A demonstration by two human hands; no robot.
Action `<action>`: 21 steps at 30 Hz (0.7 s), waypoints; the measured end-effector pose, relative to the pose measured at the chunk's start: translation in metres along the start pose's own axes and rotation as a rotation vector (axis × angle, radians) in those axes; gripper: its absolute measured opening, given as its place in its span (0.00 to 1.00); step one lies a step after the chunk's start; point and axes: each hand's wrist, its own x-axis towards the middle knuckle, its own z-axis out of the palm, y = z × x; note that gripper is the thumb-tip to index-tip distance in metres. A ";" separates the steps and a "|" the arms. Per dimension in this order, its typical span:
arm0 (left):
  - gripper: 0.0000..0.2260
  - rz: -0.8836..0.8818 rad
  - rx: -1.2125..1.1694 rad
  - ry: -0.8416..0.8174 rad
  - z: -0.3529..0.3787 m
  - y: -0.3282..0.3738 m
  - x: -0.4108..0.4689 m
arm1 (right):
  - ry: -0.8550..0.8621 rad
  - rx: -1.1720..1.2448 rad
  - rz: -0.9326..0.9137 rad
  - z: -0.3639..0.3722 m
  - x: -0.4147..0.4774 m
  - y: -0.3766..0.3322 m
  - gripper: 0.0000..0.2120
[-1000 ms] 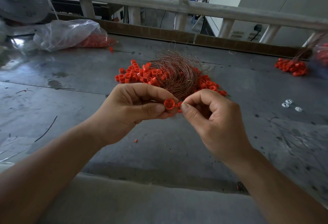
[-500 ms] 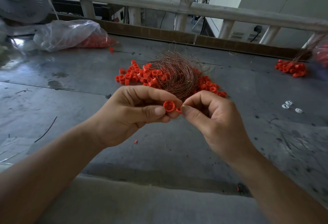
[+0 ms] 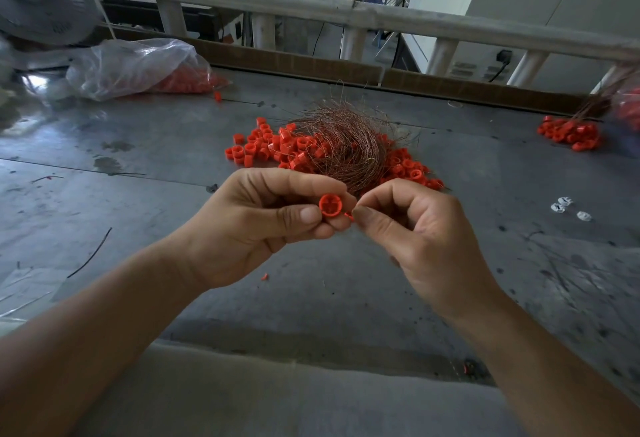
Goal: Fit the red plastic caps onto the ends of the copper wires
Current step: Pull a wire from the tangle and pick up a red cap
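At the near edge: pale lip of the grey metal table (image 3: 138,214), both forearms reaching over it
Left hand (image 3: 263,225): thumb and fingers clamped round one red cap (image 3: 330,205), its open, cross-ribbed mouth turned to the camera
Right hand (image 3: 426,239): thumb and forefinger pinched together on a small red piece (image 3: 349,216), touching the cap's side; whether a wire end lies in the pinch is too fine to tell
Step in hand: judged to be one cap being fitted, seating not confirmed
Below the hands: a stray red fragment (image 3: 265,277) on the table
Just beyond the hands: tangle of copper wires (image 3: 343,145) lying on a spread of loose caps (image 3: 277,149); stock untouched and plentiful
Right of the hands: three white bits (image 3: 568,208), purpose unknown
Far right: smaller heap of caps (image 3: 568,131) with wires trailing off toward the edge; probably finished pieces
Far left: clear plastic bag (image 3: 138,65) holding more red caps, beside a fan (image 3: 41,3)
Back: pale railing (image 3: 346,12)
Progress: early to middling by judgement; most wires and caps remain unjoined
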 end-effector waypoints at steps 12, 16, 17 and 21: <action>0.09 -0.105 -0.029 -0.005 0.004 -0.001 -0.001 | -0.109 -0.057 0.134 -0.011 0.008 0.011 0.07; 0.10 -0.142 0.006 0.067 0.007 -0.003 -0.001 | 0.175 -0.554 0.159 -0.048 0.027 0.038 0.03; 0.10 -0.149 0.015 0.082 0.007 -0.003 -0.001 | 0.200 -0.631 0.188 -0.054 0.029 0.045 0.03; 0.10 -0.168 0.026 0.114 0.008 -0.002 0.000 | 0.137 -0.788 0.214 -0.056 0.036 0.067 0.08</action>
